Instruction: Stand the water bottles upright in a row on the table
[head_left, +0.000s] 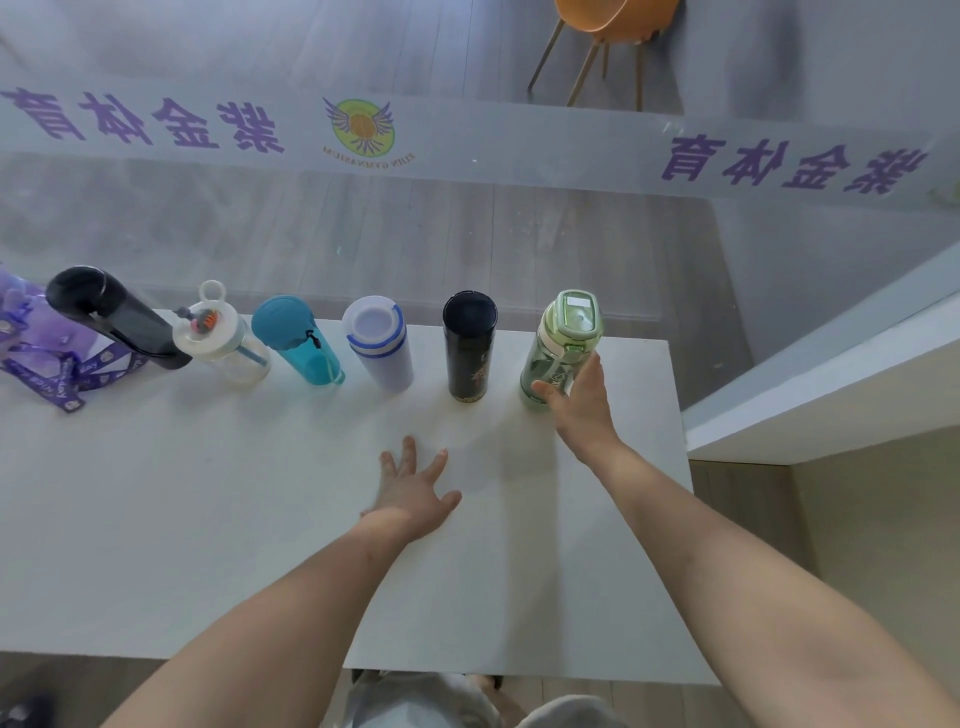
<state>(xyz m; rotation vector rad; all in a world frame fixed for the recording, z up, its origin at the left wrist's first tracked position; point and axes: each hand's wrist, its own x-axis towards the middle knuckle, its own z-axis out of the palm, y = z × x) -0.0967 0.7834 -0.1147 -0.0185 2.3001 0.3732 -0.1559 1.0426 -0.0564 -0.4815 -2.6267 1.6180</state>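
Note:
Several bottles stand upright in a row along the far edge of the white table (208, 519). From the left: a tall black bottle (114, 317), a clear bottle with a loop lid (221, 335), a teal bottle (296, 338), a white bottle with blue bands (379, 340), a black flask (469, 345) and a green bottle (563, 343). My right hand (579, 397) wraps the lower part of the green bottle at the right end. My left hand (413, 491) rests flat on the table with fingers spread, holding nothing.
A purple bottle with printed purple straps (57, 371) lies at the far left. A glass wall with purple lettering runs behind the table. A white ledge (810, 395) stands to the right. An orange chair (605, 31) sits beyond the glass.

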